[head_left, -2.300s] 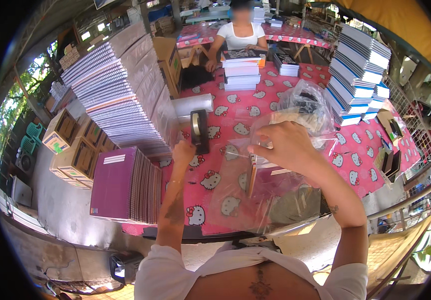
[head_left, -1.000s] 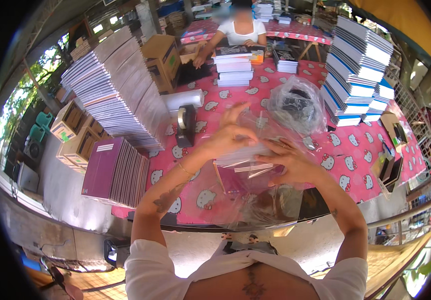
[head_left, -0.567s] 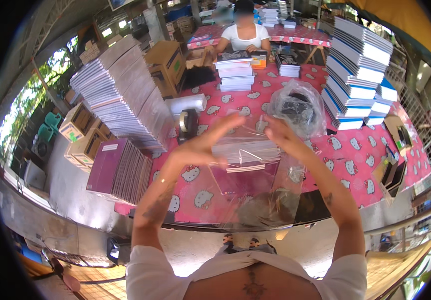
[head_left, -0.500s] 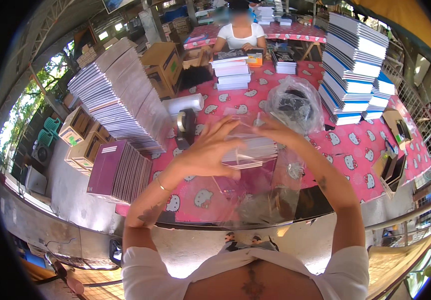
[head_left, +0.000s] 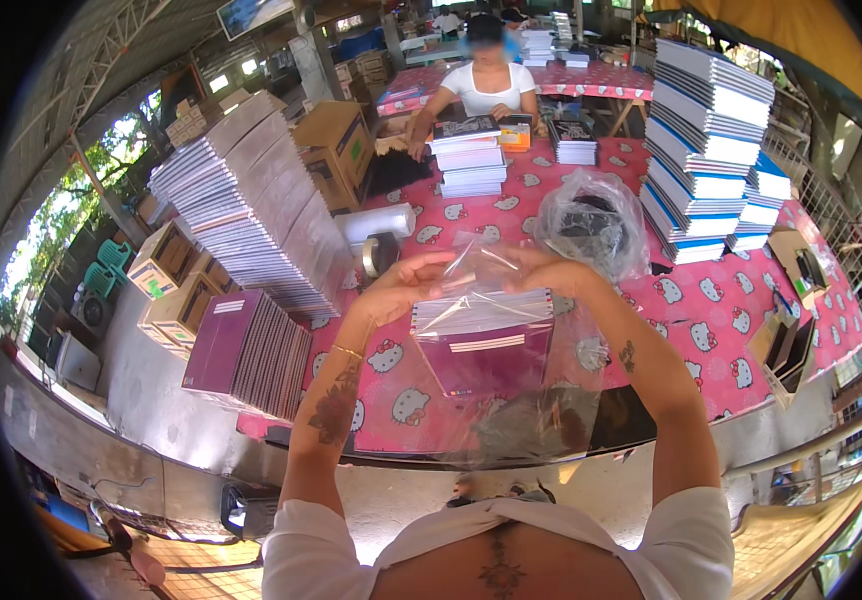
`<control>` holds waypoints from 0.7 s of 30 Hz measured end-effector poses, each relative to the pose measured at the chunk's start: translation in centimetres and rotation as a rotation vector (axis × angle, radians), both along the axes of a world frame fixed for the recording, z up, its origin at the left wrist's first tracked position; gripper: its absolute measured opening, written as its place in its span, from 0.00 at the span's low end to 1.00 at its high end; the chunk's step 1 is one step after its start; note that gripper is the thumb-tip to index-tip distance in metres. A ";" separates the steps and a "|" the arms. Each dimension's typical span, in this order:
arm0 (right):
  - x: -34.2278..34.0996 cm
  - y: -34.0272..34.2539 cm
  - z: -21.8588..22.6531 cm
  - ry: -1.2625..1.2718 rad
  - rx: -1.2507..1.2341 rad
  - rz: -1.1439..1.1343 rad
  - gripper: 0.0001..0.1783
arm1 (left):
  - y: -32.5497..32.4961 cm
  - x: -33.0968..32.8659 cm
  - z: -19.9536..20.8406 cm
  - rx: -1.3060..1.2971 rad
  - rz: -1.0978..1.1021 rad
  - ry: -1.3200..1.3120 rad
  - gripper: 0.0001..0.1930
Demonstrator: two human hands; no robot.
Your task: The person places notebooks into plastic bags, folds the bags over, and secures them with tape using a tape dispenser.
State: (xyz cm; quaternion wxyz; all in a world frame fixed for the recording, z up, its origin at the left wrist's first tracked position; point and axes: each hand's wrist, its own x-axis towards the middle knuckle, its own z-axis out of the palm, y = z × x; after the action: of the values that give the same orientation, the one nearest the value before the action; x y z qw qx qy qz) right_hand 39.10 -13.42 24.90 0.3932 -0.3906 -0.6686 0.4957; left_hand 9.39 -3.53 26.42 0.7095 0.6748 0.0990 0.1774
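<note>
The left hand (head_left: 401, 290) and the right hand (head_left: 541, 272) are raised side by side above the desk (head_left: 691, 300), and the top edge of a clear plastic bag (head_left: 511, 400) is pinched between the fingers of both. A small pack of notebooks (head_left: 481, 340) with a dark purple cover is seen inside the bag, hanging below the hands and in front of the person's chest. It is judged that the filling of the bag is done, because the pack sits fully inside; the mouth of the bag seems not yet closed.

Just behind the hands a roll of tape (head_left: 381, 255) lies on the pink cloth, and a crumpled bag (head_left: 591, 220) with dark things is beside it. Many notebooks remain unpacked: a leaning stack (head_left: 251, 220) and a purple row (head_left: 251, 350) on the left, a tall stack (head_left: 706, 150) on the right. Another person (head_left: 481, 85) sits at the far end.
</note>
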 end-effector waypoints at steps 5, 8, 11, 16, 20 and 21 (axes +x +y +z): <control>-2.3 -0.4 2.1 -0.073 -0.143 0.152 0.50 | 1.7 -4.8 -3.8 0.045 0.082 0.263 0.27; -2.8 -5.6 3.4 -0.269 0.102 0.099 0.41 | -1.8 -3.9 -1.0 0.177 0.039 0.068 0.26; -5.0 -8.2 1.5 -0.587 0.389 -0.174 0.28 | -7.1 -3.7 0.8 0.813 0.279 0.174 0.23; -6.5 -8.4 -0.4 -0.604 0.708 -0.362 0.13 | -8.2 -3.5 -0.5 1.354 0.391 0.098 0.19; -7.4 -7.7 1.7 -0.718 0.444 -0.381 0.10 | -5.4 -3.5 0.0 1.156 0.273 0.349 0.20; -7.5 -7.5 2.3 -0.807 0.423 -0.425 0.13 | -5.7 -2.6 1.0 1.153 0.270 0.345 0.20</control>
State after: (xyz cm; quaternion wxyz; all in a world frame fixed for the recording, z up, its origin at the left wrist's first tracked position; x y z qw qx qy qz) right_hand 31.63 -20.95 27.15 0.2660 -0.5907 -0.7588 0.0676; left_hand 6.82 -9.28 27.40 0.1758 0.9502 0.1850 0.1788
